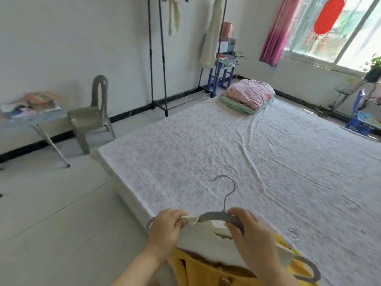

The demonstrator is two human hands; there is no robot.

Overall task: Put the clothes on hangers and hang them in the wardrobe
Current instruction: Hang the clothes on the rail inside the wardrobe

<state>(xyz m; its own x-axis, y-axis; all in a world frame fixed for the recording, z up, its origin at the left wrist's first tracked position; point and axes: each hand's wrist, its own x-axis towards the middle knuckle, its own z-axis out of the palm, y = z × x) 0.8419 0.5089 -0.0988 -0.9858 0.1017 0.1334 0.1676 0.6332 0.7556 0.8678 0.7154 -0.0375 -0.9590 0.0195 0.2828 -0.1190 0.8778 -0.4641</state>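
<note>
over a wrinkled white sheet (226,151), both hands (167,226) (250,232) grip a curved grey hanger (214,216).

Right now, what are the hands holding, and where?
Both hold the hanger: the left hand grips its left arm together with cream cloth, the right hand its right arm.

A bedroom in a lived-in home. Shown by a wide bed (237,157) under a pale patterned sheet with folded quilts (249,98) stacked at its far end, a black clothes rack (164,75) hung with light garments (212,38) by the white wall, and a pink curtain (276,32) beside a window (350,27) bearing a red lantern decoration (327,15). Furnished besides with a grey plastic chair (92,118) and a small folding table (35,118) piled with books (39,100).
</note>
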